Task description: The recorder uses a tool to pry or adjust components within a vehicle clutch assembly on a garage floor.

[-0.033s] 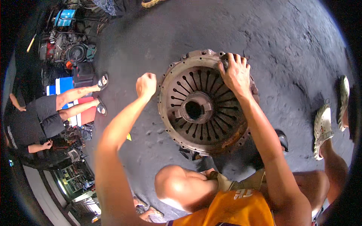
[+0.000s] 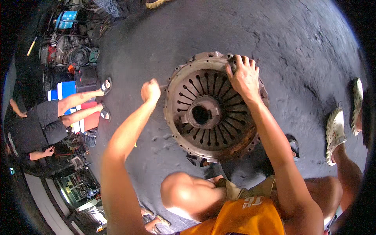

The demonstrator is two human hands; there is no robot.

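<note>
A round metal clutch pressure plate [image 2: 178,129], with slotted spring fingers and a raised hollow hub, lies on the dark floor before me. Rust marks its near right edge. My right hand [image 2: 246,76] grips the far right of its rim, fingers over the outer edge and thumb toward the inside. Left of the rim, my left hand [image 2: 150,92] is closed in a fist. A faint, blurred thin streak shows between this fist and the rim; what the fist holds cannot be made out.
A person in dark clothes [image 2: 47,113] is on the left beside blue and red boxes [image 2: 67,88]. Machine parts [image 2: 78,56] and a blue drum [image 2: 66,19] fill the far left. Another person's pale clog [image 2: 336,131] is at the right. My bent knee [image 2: 178,188] is near the plate.
My left fist has shifted slightly down and left, away from the rim, and its forearm has moved a little. My right hand and the pressure plate stay in place.
</note>
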